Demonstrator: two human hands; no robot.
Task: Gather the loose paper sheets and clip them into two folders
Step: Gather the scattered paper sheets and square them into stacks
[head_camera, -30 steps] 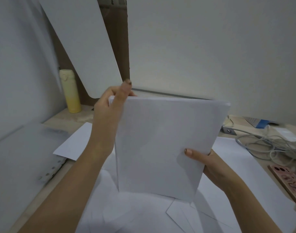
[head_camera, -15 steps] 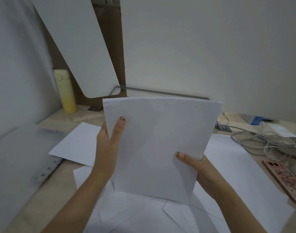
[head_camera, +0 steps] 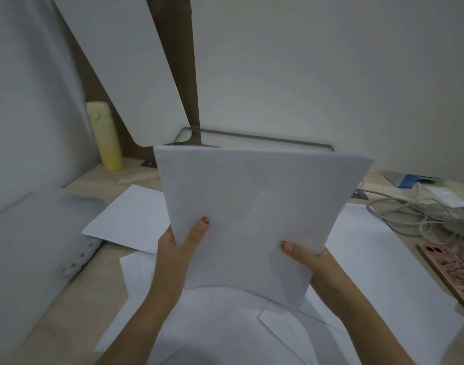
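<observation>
A stack of paper sheets (head_camera: 260,214) is held upright at the centre of the scene, above the desk (head_camera: 67,312), and is grasped low down from both sides. The left hand (head_camera: 178,248) is clamped on the stack's left edge: its thumb is laid on the near face, while its other fingers are hidden behind the paper. The right hand (head_camera: 312,262) is clamped on the lower right edge in the same manner (only the thumb and the heel of the hand are seen). Whether the stack's bottom edge touches the paper beneath cannot be told.

Loose sheets (head_camera: 131,219) are spread over the desk below and around the stack. They overlap one another, are partly covered by the forearms, and are cut off at the near edge of the view. A translucent folder (head_camera: 36,246) with a punched strip lies at the near left, cut off by the left edge.

At the far left a yellow bottle (head_camera: 106,138) stands beside a leaning white panel (head_camera: 125,61). At the right, tangled cables (head_camera: 420,212) and a phone (head_camera: 449,275) are partly cut off.
</observation>
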